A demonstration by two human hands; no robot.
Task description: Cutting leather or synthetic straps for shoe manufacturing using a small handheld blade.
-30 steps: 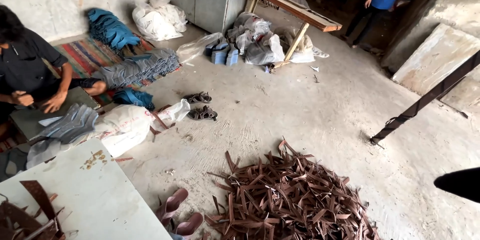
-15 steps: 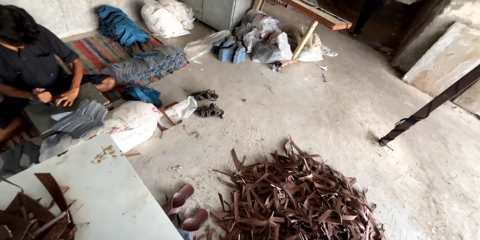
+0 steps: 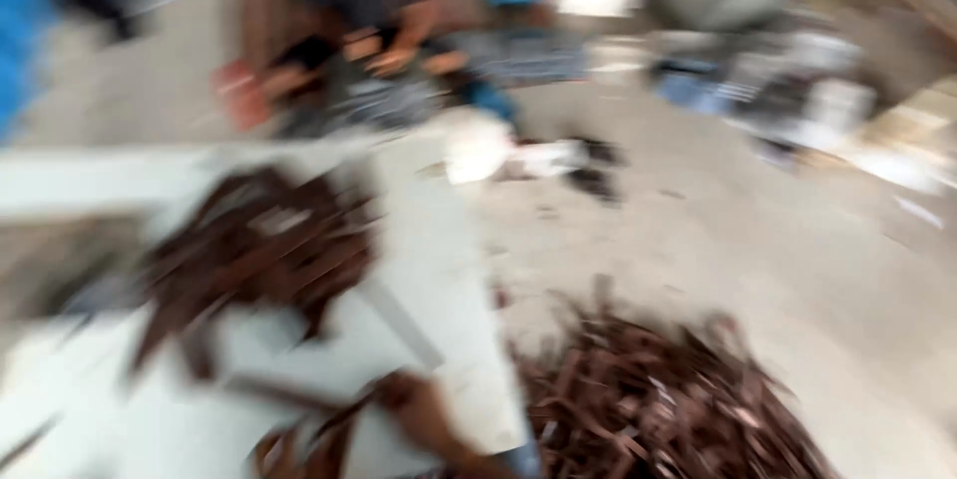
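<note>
The view is badly blurred by motion. A white table [image 3: 429, 280] fills the lower left, with a heap of brown leather strips [image 3: 259, 250] lying on it. At the table's near edge one hand, which I take for my right hand [image 3: 419, 411], reaches in from the bottom. It touches or is next to a few more brown strips [image 3: 299, 444]; the blur hides whether its fingers are closed on them. My left hand is out of sight.
A big pile of brown strips [image 3: 648, 409] lies on the concrete floor right of the table. A person [image 3: 369, 20] sits on the floor at the back, working over grey material. Bundles and bags [image 3: 778, 80] line the far right. Something blue [image 3: 20, 20] is at the left edge.
The view has swung left and down, so the table and its strips now fill the left. A hand has come into view at the bottom. Everything is smeared by the motion.
</note>
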